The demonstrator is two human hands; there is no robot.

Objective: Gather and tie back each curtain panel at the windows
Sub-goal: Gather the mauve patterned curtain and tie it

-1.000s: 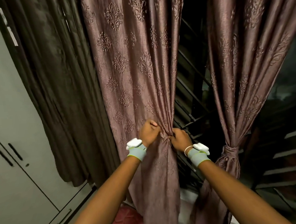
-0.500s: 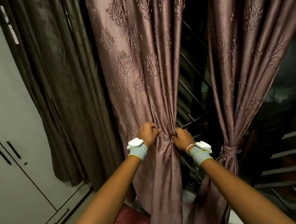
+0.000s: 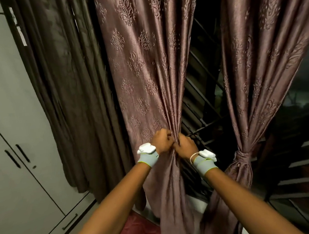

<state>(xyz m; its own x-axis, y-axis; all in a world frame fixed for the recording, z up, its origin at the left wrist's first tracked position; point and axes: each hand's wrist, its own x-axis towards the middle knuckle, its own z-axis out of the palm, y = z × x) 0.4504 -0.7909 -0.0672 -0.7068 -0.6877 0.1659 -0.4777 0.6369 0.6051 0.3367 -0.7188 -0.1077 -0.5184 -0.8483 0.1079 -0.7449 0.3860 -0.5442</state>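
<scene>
Two mauve damask panels hang at the window, and between them a dark gap shows the window grille [image 3: 201, 103]. The middle curtain panel [image 3: 147, 66] falls loose from the top and narrows to a bunch at its right edge, where both hands meet. The right-hand panel [image 3: 266, 59] is already cinched by a knotted tie [image 3: 242, 155] low down, its tail flaring below. To the left a dark brown curtain [image 3: 63, 90] hangs just beside the middle panel, and beyond it stands a pale wardrobe [image 3: 16, 143] with black handles, so the free room lies to the right, toward the grille.

The left hand [image 3: 161, 140] is curled tight on the gathered folds, knuckles up, wrist bent slightly inward. The right hand [image 3: 185, 146] grips the same bunch from the other side, fingers wrapped into the cloth, touching the left. Both forearms reach up and forward, converging at the gather, each wrist wearing a grey band with a white device.
</scene>
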